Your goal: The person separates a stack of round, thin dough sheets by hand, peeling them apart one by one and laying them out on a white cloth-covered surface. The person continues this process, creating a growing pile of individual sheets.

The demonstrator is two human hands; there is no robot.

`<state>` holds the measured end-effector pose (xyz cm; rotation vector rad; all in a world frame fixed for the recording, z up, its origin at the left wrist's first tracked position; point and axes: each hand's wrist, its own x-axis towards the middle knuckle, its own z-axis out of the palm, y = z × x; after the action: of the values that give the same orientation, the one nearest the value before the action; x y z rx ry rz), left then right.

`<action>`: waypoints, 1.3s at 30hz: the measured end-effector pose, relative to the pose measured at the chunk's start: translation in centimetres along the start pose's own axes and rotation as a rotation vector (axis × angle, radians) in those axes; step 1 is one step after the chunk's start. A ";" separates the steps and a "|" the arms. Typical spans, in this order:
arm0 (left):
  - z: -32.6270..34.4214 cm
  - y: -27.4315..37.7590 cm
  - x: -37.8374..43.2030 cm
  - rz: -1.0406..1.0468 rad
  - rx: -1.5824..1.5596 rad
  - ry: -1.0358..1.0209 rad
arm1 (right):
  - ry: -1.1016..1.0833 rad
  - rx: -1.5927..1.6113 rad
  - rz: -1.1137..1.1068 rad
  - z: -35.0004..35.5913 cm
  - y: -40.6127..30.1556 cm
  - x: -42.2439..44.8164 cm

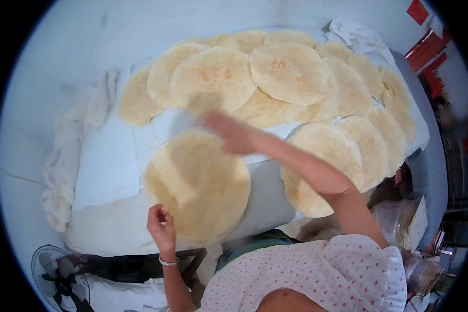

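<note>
In front of me a large, round, thin flatbread (202, 191) lies at the near edge of the cloth-covered surface, partly shaded. My left hand (160, 228), with a silvery bangle at the wrist, is beside its lower left edge. The fingers there are curled; a small pale spot shows among them, and whether they hold anything is unclear. Over the far edge of this flatbread, my right hand (228, 134) is blurred, its arm reaching across from the right. Beyond that hand lies another browned flatbread (214, 72) among several overlapping ones.
More flatbreads (323, 144) overlap along the right side, some hanging past the near edge. White cloths (78, 148) are bunched at the left and far right corners (357, 37). A black fan (62, 280) stands lower left. Plastic-wrapped goods (397, 218) sit lower right.
</note>
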<state>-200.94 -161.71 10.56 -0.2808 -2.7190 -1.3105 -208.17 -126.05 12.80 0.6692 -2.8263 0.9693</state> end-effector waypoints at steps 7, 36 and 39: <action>-1.6 15.0 1.3 0.282 0.043 -0.228 | -0.153 -0.171 -0.624 -1.6 -11.9 2.3; 0.3 -6.5 -5.9 -0.105 0.191 0.032 | 0.371 0.412 0.676 3.4 7.6 -3.3; 1.8 -4.1 -6.7 0.091 0.040 -0.222 | 0.269 0.613 0.936 9.4 0.9 -12.9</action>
<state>-195.26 -163.58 5.13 -0.5706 -2.8677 -1.2693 -196.27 -126.20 2.09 -0.8246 -2.5161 1.8792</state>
